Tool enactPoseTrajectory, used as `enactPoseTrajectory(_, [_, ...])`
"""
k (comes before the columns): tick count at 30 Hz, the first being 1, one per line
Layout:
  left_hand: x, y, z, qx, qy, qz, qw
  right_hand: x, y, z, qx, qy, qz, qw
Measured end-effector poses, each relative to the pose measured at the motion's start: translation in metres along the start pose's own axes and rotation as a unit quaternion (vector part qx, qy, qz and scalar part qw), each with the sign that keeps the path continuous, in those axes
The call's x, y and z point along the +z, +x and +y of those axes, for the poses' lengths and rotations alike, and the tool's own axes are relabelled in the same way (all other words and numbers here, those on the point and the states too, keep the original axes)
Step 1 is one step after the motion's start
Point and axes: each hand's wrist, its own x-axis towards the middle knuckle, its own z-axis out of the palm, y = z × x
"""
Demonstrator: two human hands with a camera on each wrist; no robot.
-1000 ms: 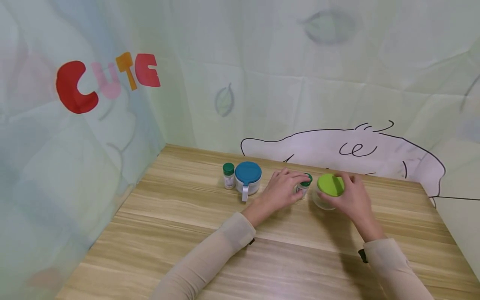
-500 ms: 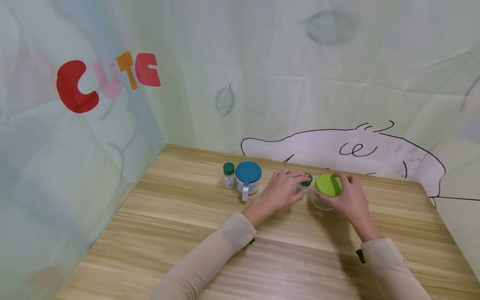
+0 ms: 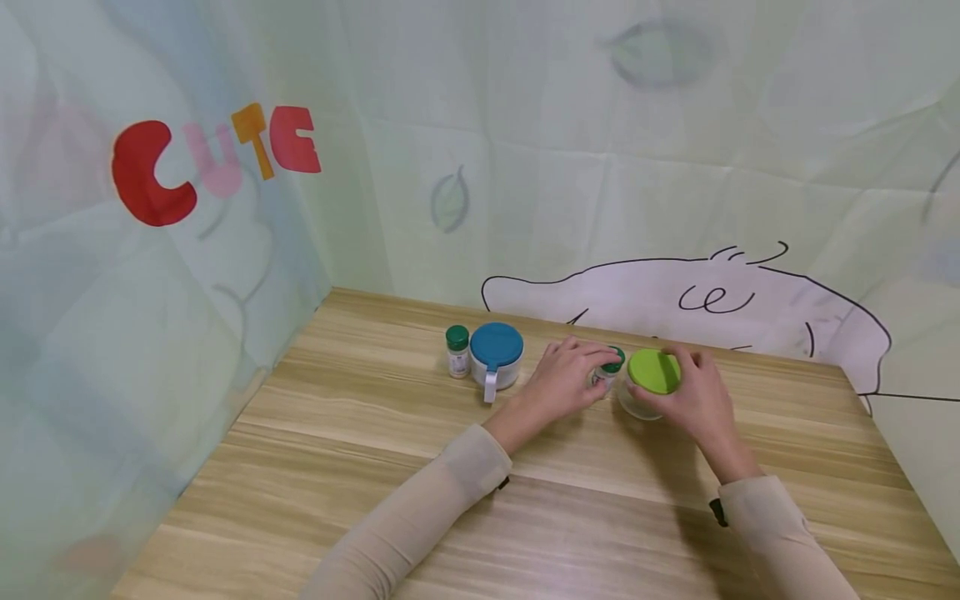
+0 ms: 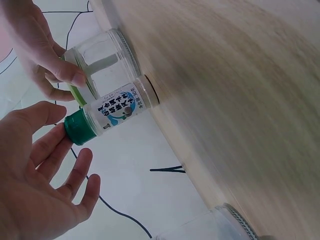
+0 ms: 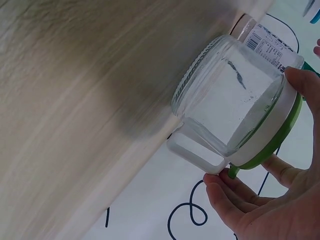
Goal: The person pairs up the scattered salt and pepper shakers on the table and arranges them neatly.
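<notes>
My left hand (image 3: 592,367) lies with relaxed, nearly straight fingers beside a small labelled bottle with a green cap (image 3: 611,364). In the left wrist view, the thumb and one finger of the left hand (image 4: 62,135) flank the bottle's cap (image 4: 77,131) and barely touch it. My right hand (image 3: 663,383) grips a clear glass jar with a lime-green lid (image 3: 654,371) by the lid's rim. The jar (image 5: 225,105) stands on the wooden table (image 3: 390,467), right beside the small bottle (image 5: 267,40).
A white jar with a blue lid and handle (image 3: 497,356) and a second small green-capped bottle (image 3: 457,350) stand to the left of my hands. Printed cloth walls close in the table at the back and left. The table's right edge is near.
My right hand has slid the green-lidded jar a little to the left, up against the small bottle. The left hand has stayed in place.
</notes>
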Motion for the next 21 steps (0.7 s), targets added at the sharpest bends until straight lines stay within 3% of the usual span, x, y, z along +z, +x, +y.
enactPoseTrajectory(12, [0.0,0.0,0.0,0.002,-0.003,-0.002,1.0,-0.007,-0.001,-0.003,-0.005,-0.01,-0.022,0.9997])
enactPoseTrajectory(21, [-0.001,-0.001,0.0,-0.004,-0.004,-0.007,1.0,-0.025,0.003,0.001,-0.11,0.0,-0.064,0.9919])
